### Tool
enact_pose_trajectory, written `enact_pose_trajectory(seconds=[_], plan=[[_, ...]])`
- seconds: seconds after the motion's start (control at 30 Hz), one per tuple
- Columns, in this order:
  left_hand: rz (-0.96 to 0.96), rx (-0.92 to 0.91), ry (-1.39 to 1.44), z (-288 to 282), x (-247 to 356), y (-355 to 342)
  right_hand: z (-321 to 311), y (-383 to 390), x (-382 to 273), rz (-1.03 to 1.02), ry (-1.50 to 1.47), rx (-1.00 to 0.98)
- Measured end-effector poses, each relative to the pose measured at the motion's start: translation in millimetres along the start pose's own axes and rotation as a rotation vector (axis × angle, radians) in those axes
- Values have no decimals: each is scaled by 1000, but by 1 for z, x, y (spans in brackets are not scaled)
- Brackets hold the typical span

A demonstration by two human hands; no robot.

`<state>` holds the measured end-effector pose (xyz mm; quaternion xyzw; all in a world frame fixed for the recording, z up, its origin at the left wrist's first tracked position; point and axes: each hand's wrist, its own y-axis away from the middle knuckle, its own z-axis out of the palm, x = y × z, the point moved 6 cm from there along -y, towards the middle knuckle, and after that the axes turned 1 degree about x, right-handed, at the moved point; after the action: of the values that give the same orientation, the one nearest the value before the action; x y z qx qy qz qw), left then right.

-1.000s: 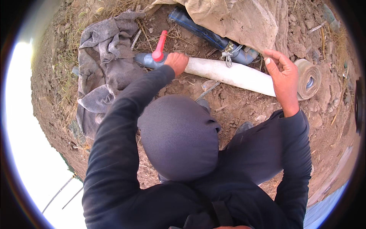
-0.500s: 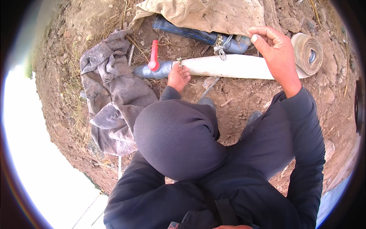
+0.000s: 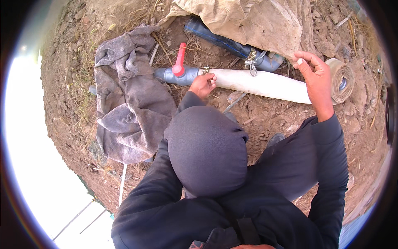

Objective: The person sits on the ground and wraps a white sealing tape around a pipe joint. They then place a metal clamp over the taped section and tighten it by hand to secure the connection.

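My left hand (image 3: 202, 85) is closed, its fingers curled against the near side of a flat white hose (image 3: 257, 83). Whatever those fingers hold, if anything, is hidden. Just above it a brass-coloured hose clamp (image 3: 206, 69) circles the hose end on a grey pipe valve (image 3: 188, 75), whose red lever (image 3: 180, 60) points away from me. My right hand (image 3: 318, 81) pinches the near right edge of a beige cloth (image 3: 253, 25) between thumb and fingers. The cloth partly covers a dark blue pipe (image 3: 215, 38), which ends in a grey elbow (image 3: 271, 63) with wire and a clamp (image 3: 251, 62).
A crumpled grey-brown cloth (image 3: 132, 108) lies on the left, over part of the valve's pipe. The rest of the hose is rolled up in a coil (image 3: 342, 81) beyond my right hand. Brown soil (image 3: 253, 112) with straw and clods surrounds everything.
My right hand has moved right and toward me, drawing the beige cloth's edge along. My left hand stays by the clamp, its fingers more curled. The whole view has shifted slightly.
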<state>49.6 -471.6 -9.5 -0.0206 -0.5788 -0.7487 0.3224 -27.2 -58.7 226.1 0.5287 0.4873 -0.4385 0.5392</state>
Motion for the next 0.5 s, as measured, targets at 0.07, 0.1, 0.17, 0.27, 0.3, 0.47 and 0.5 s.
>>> enact_pose_trajectory(seconds=[0.07,0.1,0.17,0.27,0.3,0.47,0.5], plan=[[-42,83,-195,-5,9,6,1,-1,-2,-27,-36,-3],[-39,109,-427,-5,17,9,2,-2,-3,-31,-1,6],[-90,172,-898,-6,35,15,2,-2,-6,-31,41,6],[-166,66,-1904,11,59,13,3,-3,-11,-67,84,4],[-159,14,-2247,18,67,11,3,-4,-13,-92,88,5],[117,-101,-2644,50,72,15,12,-4,-21,-86,94,31],[118,-103,-2705,52,70,14,13,1,-28,-155,110,64]])
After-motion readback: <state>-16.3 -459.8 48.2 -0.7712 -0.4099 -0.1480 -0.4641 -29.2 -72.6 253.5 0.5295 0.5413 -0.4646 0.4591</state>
